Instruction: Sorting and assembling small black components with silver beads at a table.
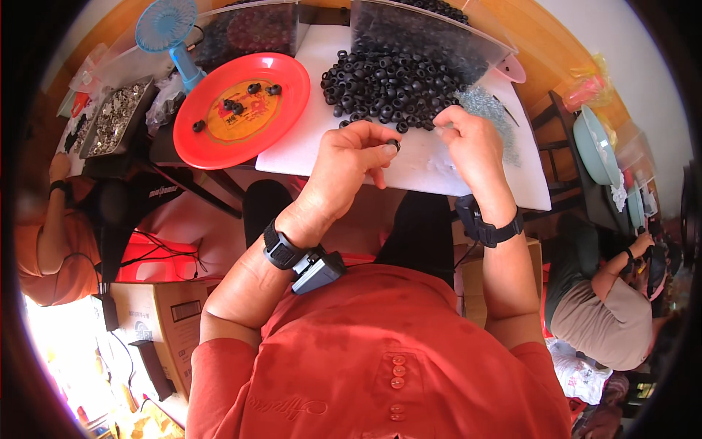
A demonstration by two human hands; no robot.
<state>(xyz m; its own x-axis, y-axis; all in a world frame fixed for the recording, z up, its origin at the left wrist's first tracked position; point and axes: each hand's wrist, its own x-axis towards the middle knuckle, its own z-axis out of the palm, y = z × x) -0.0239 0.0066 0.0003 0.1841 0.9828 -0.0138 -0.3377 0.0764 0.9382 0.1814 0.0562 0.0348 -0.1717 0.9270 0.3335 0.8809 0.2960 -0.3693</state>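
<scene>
Between the thumb and index finger of my left hand (351, 161) is a small black ring-shaped piece (395, 144), held over the near part of a white board (292, 157). My right hand (472, 143) is to its right with thumb and index finger pinched together; whatever they hold is too small to make out. Just beyond both hands lies a heap of black hollow round pieces (395, 84). A spread of tiny clear bluish pieces (488, 108) lies beside my right hand. On the left, a red plate (289, 73) carries several black pieces (234, 107).
Clear plastic bins (439, 36) with more black pieces stand at the back. A blue fan (167, 25) and a metal tray (91, 150) of small shiny parts are at left. Co-workers sit on both sides, near a cardboard box (179, 307) and a pale green basin (594, 146).
</scene>
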